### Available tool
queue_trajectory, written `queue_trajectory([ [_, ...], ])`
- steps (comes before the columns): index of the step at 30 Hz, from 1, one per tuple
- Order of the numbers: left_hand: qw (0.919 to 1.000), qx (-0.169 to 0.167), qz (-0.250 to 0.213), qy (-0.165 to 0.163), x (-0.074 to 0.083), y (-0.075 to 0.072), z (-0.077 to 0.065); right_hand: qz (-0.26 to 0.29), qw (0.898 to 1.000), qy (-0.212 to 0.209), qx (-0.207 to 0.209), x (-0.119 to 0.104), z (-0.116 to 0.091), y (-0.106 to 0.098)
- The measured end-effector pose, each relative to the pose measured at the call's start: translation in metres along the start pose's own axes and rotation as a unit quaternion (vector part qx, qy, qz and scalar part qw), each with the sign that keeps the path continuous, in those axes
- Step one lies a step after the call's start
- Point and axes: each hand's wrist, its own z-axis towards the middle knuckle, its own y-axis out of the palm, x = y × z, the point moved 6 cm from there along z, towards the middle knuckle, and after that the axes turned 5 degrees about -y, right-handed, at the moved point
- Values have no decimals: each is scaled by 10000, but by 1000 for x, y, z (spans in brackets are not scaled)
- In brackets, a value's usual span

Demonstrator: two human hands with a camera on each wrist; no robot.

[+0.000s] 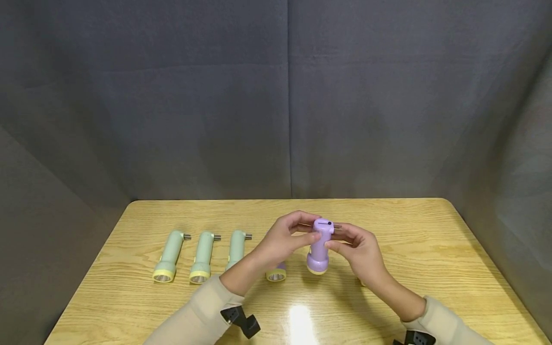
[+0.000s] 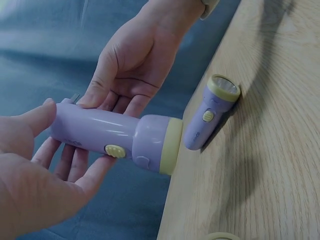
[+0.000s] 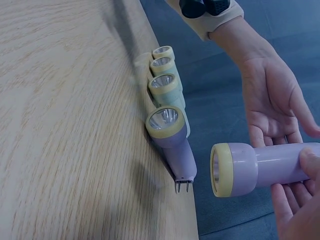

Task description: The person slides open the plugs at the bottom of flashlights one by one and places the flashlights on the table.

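Note:
Above the table a purple flashlight (image 1: pixel 317 249) with a yellow rim is held between both hands, its lens end pointing down. My left hand (image 1: pixel 280 239) grips its upper body from the left, with the thumb on the near side. From the right, my right hand (image 1: pixel 364 254) pinches the body near the tail, where metal plug prongs (image 1: pixel 338 226) stick out sideways. A yellow switch (image 2: pixel 115 151) shows on its side. On the table lies another purple flashlight (image 3: pixel 172 145) with prongs out, partly hidden by the left hand in the head view.
Three green flashlights (image 1: pixel 170 254) with yellow rims lie in a row on the left of the wooden table (image 1: pixel 414 215), prongs out. Another purple flashlight (image 2: pixel 212 110) lies on the right, mostly behind the right hand in the head view. Dark curtain (image 1: pixel 215 120) surrounds the table.

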Motion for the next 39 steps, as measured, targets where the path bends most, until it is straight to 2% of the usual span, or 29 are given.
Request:
queue_trajectory([
  [8, 9997, -157, -33, 191, 0, 0, -1, 5, 9999, 139, -42, 1, 1, -1],
  [17, 9998, -53, -50, 175, -1, 1, -3, 77, 9995, 307, 47, 1, -1, 0],
  [30, 9989, 307, 152, 333, -1, 2, -3, 468, 9985, 273, 111, 5, -2, 1],
  [39, 9978, 637, 97, 166, -2, 2, -2, 916, 9957, 66, 117, 3, -5, 1],
])
